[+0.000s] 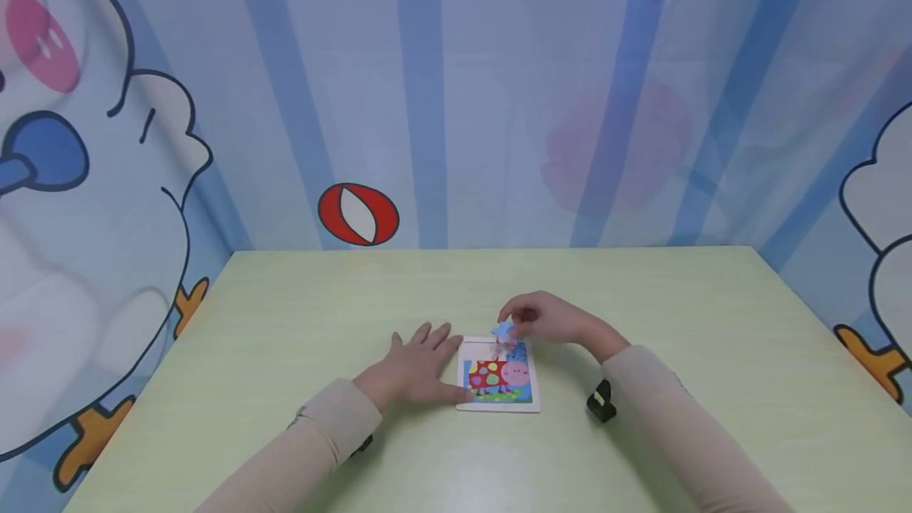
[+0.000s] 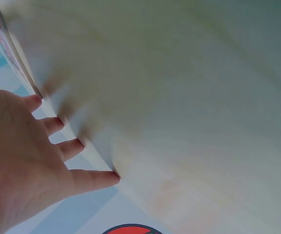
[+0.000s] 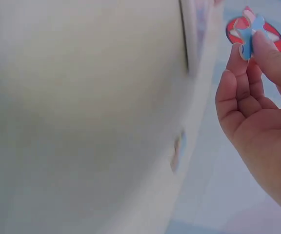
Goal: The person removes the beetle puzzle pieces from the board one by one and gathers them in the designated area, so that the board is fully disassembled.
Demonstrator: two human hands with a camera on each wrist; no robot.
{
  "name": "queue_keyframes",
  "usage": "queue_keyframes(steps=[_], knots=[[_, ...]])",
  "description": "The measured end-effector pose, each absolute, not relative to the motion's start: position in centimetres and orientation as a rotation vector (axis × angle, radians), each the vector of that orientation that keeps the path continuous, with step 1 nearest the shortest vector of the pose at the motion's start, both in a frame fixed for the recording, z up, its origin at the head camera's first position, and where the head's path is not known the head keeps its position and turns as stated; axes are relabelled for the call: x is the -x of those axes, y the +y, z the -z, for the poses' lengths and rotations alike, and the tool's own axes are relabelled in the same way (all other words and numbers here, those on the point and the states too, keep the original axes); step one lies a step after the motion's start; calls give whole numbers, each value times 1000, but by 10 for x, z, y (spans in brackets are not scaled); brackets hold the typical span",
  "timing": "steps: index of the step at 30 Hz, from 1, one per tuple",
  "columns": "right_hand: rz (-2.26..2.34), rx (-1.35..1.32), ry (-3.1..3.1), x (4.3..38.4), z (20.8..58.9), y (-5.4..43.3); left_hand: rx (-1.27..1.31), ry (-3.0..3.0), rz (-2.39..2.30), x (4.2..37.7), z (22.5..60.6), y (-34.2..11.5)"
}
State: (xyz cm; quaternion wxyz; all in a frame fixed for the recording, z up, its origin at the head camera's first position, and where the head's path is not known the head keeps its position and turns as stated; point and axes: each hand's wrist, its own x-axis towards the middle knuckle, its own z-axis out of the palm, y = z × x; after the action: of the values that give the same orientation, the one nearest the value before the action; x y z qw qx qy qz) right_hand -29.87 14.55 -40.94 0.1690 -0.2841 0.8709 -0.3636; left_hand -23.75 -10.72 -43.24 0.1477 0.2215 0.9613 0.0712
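Right hand has the little blue puzzle piece in a tight pinch, thumb against fingertip with just the piece's thickness between. It's up around 12 to 1 o'clock on the puzzle board — can't tell if it's touching. Left hand is over at 9 o'clock, fingers spread and gripping nothing, thumb on the board's edge around 8.

My two cents: press that thumb down so the board can't slide, match the knobs to the gap first, then lower the piece flat and push gently — don't force it. The bare pale patch sits near 11.

From the right wrist view the piece's long axis looks to run roughly 7 to 1, with a pinkish tip near 12. From the head view it's too small to say.
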Motion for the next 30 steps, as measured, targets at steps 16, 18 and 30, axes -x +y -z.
queue_keyframes(steps=[16,18,30], knots=[[1064,690,2607,314,386,219,-639,2769,-217,236,435,-111],[1047,661,2623,316,386,224,-639,2769,-220,236,435,-111],[958,525,2669,325,403,238,-644,2773,-215,235,433,-110]])
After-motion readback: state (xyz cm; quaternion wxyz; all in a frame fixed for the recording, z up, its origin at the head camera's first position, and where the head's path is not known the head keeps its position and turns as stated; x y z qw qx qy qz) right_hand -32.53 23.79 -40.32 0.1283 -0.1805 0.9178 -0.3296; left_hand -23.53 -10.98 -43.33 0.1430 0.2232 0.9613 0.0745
